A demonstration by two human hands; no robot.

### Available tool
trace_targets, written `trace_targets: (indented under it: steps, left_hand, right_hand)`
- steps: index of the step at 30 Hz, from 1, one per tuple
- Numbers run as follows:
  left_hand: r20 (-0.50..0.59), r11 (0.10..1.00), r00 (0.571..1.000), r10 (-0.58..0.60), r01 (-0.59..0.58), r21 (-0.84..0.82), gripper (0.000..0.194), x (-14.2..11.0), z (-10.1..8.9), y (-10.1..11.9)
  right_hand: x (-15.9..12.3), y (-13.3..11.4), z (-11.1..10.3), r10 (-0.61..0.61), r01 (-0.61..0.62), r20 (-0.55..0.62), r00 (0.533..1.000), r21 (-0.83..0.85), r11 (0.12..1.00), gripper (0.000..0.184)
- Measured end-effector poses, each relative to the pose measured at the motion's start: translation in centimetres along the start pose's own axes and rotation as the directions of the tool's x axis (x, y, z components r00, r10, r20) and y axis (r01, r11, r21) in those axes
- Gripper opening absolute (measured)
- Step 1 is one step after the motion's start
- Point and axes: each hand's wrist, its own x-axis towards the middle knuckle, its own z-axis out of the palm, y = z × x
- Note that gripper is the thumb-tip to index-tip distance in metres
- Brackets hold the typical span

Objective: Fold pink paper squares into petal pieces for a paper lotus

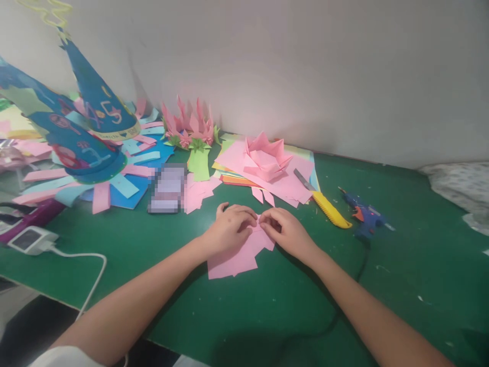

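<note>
Pink paper pieces (235, 259) lie in a loose pile on the green table, under both hands. My left hand (232, 227) rests over the pile's upper edge, its thumb and fingertips pinched on a small piece of pink paper (258, 222). From the other side, my right hand (284, 229) pinches the same small piece, its fingers curled. The fingertips of both hands nearly meet. Most of the small piece is hidden by the fingers, so its folds cannot be made out. Just beyond the hands lie two small pointed pink paper shapes (263, 195).
A folded pink paper flower (267, 155) sits on stacked coloured paper. Right of it lie a yellow utility knife (330, 208), blade out, and a blue glue gun (369, 216) with a cord. Blue cone hats (101, 109), a pink paper crown (191, 125) and a phone (167, 188) stand left.
</note>
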Motion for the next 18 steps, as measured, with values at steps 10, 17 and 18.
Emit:
trace_targets:
  steps: [10,17,18]
  left_hand:
    - [0.029,1.000,1.000,0.000,0.000,-0.007,0.018,0.09,-0.41,-0.04]
    - [-0.033,1.000,0.999,-0.028,0.028,-0.012,0.010,0.15,0.04,0.10]
    - [-0.037,1.000,0.999,-0.028,0.028,-0.009,0.010,0.16,0.09,0.12]
  right_hand:
    - [0.04,0.10,0.11,-0.010,0.009,-0.007,1.000,-0.010,1.000,0.009]
    - [0.01,0.16,0.14,-0.017,0.017,-0.012,1.000,-0.018,1.000,0.010]
    - [0.01,0.17,0.15,-0.019,0.019,-0.011,1.000,-0.020,1.000,0.010]
